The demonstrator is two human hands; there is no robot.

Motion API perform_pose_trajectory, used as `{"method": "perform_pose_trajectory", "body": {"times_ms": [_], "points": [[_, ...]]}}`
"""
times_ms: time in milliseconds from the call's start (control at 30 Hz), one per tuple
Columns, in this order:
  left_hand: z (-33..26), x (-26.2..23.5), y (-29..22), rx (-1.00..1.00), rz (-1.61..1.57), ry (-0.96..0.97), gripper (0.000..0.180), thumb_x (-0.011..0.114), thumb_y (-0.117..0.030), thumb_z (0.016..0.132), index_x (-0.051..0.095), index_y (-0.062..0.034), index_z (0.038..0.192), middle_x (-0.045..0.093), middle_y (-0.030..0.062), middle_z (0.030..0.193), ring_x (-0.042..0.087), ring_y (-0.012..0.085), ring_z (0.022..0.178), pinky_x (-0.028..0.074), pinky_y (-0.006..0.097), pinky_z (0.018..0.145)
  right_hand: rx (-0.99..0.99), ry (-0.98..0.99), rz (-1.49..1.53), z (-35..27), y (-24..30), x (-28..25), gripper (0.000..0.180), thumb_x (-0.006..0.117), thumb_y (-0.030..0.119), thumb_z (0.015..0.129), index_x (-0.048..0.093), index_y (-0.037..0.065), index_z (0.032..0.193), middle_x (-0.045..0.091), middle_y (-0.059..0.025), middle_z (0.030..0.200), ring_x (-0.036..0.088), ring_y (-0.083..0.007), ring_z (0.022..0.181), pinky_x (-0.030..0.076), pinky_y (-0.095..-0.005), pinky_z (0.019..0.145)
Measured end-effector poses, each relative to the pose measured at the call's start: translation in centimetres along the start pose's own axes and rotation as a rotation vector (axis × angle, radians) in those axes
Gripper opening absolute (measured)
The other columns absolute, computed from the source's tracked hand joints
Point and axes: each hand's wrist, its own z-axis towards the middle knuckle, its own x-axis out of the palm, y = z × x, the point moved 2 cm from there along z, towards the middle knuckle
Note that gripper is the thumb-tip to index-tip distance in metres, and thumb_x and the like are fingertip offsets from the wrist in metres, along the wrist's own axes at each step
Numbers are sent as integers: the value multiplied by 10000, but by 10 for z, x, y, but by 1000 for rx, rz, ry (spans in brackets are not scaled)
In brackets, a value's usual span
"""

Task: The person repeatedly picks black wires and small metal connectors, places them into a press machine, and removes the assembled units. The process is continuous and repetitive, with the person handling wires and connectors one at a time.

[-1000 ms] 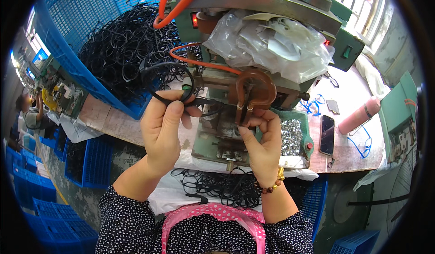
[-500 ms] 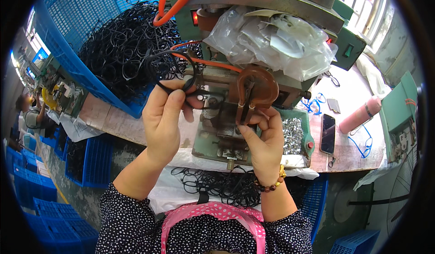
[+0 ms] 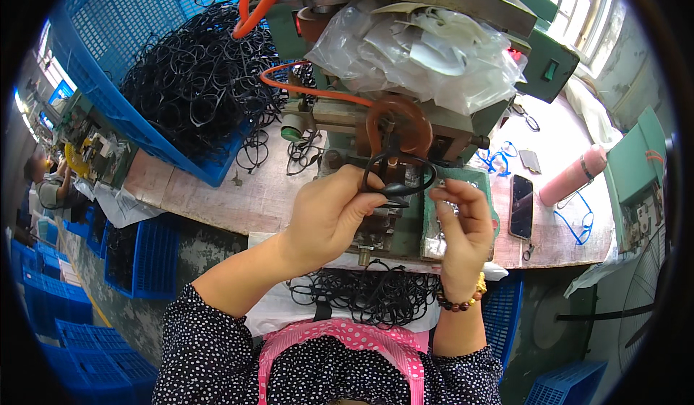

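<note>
In my left hand (image 3: 329, 213) a black eyeglass frame (image 3: 396, 189) is pinched between thumb and fingers, in front of the machine's round brown coil (image 3: 418, 127). Its thin rims stick out to the right of my fingertips. My right hand (image 3: 468, 224) hovers over a green tray (image 3: 480, 177) of small shiny metal pieces (image 3: 434, 247). The thumb and fingers there are curled together; whatever sits between the fingertips is too small to make out. Several black frames (image 3: 361, 296) lie in a tangle on the white cloth at my lap.
A blue basket (image 3: 137, 130) heaped with black frames (image 3: 195, 80) stands at the far left. A plastic bag (image 3: 412, 54) hangs on the machine. To the right are a phone (image 3: 521, 206), a pink bottle (image 3: 575, 176) and blue eyeglass frames (image 3: 578, 228). An orange hose (image 3: 249, 22) loops above.
My left hand has moved right with the black frame, to in front of the coil. My right hand has left the coil and shifted right, over the tray of metal pieces.
</note>
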Motion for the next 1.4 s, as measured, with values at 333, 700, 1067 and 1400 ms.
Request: {"method": "perform_pose_trajectory", "body": {"times_ms": [333,700,1067,1400], "points": [[-9,6,8,265,169,-85,200,733,-51,839,636,13,1002,672,156,866,642,373,721,504,416,619,7,-307,-294,-16,-58,-89,159,625,27,990,649,-11,1143,678,-64,1047,634,-136,963,499,-259,854],[-8,6,3,215,123,-104,226,750,-84,841,647,7,1020,667,156,896,637,365,776,509,413,686,-231,69,-1190,2,-60,-53,66,695,67,840,666,88,894,607,-93,938,556,-322,954,429,-438,839],[-53,-51,183,-160,759,-140,182,694,-74,854,667,-62,1034,621,153,1207,570,360,1115,475,444,941,-202,-189,-764,-6,-74,-59,47,637,17,932,625,1,975,634,-120,911,610,-272,824,500,-365,752],[-67,-91,162,-506,68,-356,89,703,-103,920,644,-39,901,635,-11,783,557,86,706,448,254,653,-282,-106,-823,-3,-65,-55,124,621,-49,907,670,-8,1013,653,-139,967,639,-278,890,520,-351,799]]}}
